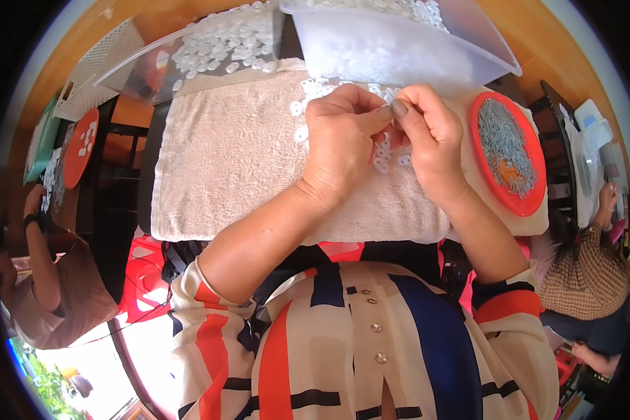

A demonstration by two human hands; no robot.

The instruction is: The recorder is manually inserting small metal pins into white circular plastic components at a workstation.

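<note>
Left hand (339, 136), right hand (434, 136): fingertips pinched closed, nearly meeting; anything gripped is hidden. White plastic ovals (381, 166) loose on towel (224, 154) below. Far bins (371, 52) hold many more; apparently plenty left, finished count unclear.

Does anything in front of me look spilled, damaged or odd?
Nothing looks clearly damaged. An orange patch shows among the grey pieces heaped on the red plate, at the right; it stands out by colour, though I can't tell what it is. White pieces lie loose on the towel, outside the bin.
</note>
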